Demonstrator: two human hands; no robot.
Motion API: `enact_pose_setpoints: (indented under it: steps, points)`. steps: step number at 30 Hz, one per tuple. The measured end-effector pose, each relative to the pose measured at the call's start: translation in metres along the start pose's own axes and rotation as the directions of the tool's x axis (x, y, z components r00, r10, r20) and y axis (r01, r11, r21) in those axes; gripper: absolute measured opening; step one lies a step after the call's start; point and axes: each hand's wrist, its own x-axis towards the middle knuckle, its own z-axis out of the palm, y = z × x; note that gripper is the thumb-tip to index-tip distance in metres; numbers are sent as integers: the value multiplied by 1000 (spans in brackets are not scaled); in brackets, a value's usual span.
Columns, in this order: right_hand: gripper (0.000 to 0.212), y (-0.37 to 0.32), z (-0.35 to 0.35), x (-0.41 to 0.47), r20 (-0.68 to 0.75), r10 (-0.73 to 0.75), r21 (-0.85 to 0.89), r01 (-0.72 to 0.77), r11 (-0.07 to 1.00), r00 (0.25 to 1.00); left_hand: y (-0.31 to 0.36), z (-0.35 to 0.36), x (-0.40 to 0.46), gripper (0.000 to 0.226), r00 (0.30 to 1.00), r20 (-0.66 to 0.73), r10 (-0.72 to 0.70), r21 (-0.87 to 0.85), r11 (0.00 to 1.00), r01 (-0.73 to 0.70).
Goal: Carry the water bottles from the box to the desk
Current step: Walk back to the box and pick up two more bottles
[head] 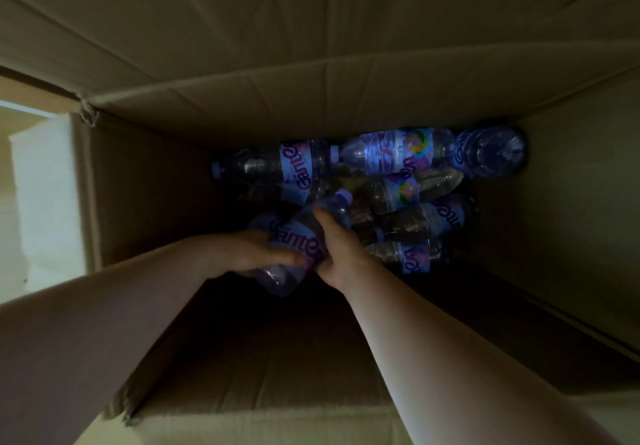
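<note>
Deep inside box [145, 185], left hand [256, 250] and right hand [337, 249] grip one bottle [298, 237].

The scene is dimly lit throughout. Light is admitted only from the left, where a pale strip outside the cardboard box [346, 105] is overexposed. The near floor of the box is lost in deep shadow. Faint bluish highlights are caught on the water bottles [391, 154]. The hands [332, 247] are softly blurred. Box edges are bowed by wide-angle distortion, and fine detail is smeared.
</note>
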Motion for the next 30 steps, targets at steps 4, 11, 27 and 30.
enact_pose_setpoints:
  steps: [4,11,27,30]
  points:
    - [44,-2,-9,-20,7,-38,-102,39,994,999,2,20,-18,53,993,113,42,-93,995,-32]
    - [38,-16,11,-43,89,-148,-498,173,850,985,18,34,-20,70,981,-155,121,-348,922,-169]
    - [80,-62,54,49,568,-512,-650,-30,-759,644,-32,42,7,27,990,-27,-135,-926,377,26]
    - [51,-57,60,59,595,-559,-666,-35,-745,578,-35,39,14,14,989,-43,-140,-920,391,16]
